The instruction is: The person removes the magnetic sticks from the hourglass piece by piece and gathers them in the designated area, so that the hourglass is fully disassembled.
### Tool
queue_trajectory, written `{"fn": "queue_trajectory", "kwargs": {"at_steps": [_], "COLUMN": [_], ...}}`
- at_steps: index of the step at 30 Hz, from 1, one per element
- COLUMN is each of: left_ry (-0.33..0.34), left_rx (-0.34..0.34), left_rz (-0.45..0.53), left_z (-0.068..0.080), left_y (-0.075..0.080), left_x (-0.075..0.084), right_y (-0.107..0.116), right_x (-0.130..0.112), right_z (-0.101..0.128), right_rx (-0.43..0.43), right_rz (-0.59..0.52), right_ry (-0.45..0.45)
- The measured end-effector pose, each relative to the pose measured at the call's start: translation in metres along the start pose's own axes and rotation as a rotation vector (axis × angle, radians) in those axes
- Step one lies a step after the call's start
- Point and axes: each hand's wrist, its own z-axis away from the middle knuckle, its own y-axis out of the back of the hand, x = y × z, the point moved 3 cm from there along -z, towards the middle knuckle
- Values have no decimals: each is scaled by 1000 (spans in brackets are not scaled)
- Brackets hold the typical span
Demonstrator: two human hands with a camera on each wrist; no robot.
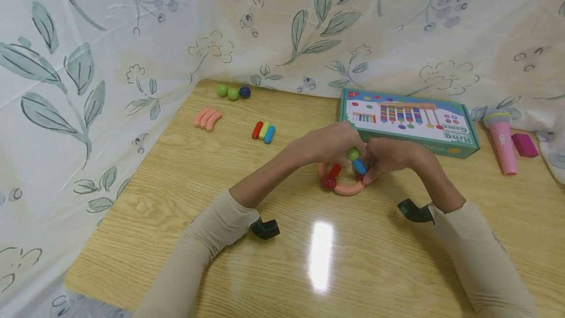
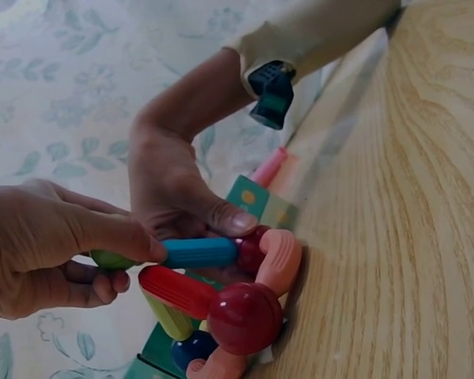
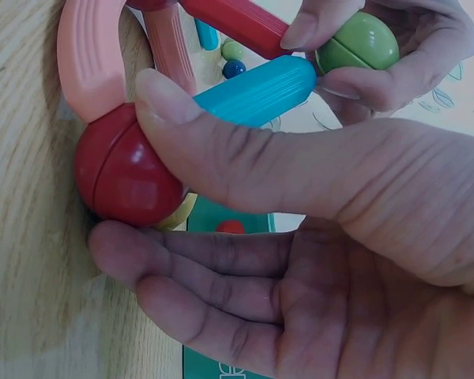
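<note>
A toy built of sticks and balls stands at the table's middle. Its base is a salmon curved piece point(image 1: 348, 189) with a red ball point(image 1: 328, 182) and a red stick point(image 1: 335, 171). My left hand point(image 1: 342, 144) grips the green ball point(image 1: 352, 153) at the top, thumb near the blue stick point(image 1: 359, 166). My right hand point(image 1: 375, 161) pinches a second red ball point(image 3: 122, 178) at the blue stick's point(image 3: 257, 91) lower end, thumb above and fingers below. In the left wrist view the left hand point(image 2: 55, 245) and the right hand point(image 2: 174, 189) meet over the blue stick point(image 2: 199, 253).
A teal toy box point(image 1: 408, 121) lies just behind the hands. A pink toy microphone point(image 1: 500, 141) and a magenta block point(image 1: 524, 145) sit at the right. Loose salmon curves point(image 1: 207, 119), three coloured sticks point(image 1: 263, 131) and three balls point(image 1: 233, 92) lie far left. Floral cloth walls the table.
</note>
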Motion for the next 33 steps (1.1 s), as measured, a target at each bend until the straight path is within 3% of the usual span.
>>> {"fn": "queue_trajectory", "kwargs": {"at_steps": [6, 19, 23, 28, 33], "left_ry": [-15, -31, -35, 31, 42], "left_rx": [-3, 72, 105, 132, 240], "left_rz": [-23, -25, 15, 61, 97], "left_z": [0, 4, 5, 12, 24], "left_y": [3, 15, 20, 30, 46], "left_x": [-1, -8, -17, -33, -49], "right_y": [0, -1, 0, 1, 1], "right_x": [-1, -1, -1, 0, 1], "right_z": [0, 0, 1, 1, -1], "right_rx": [-6, -24, -25, -33, -39], "right_rz": [7, 43, 63, 40, 35], "right_ry": [6, 41, 21, 25, 27]}}
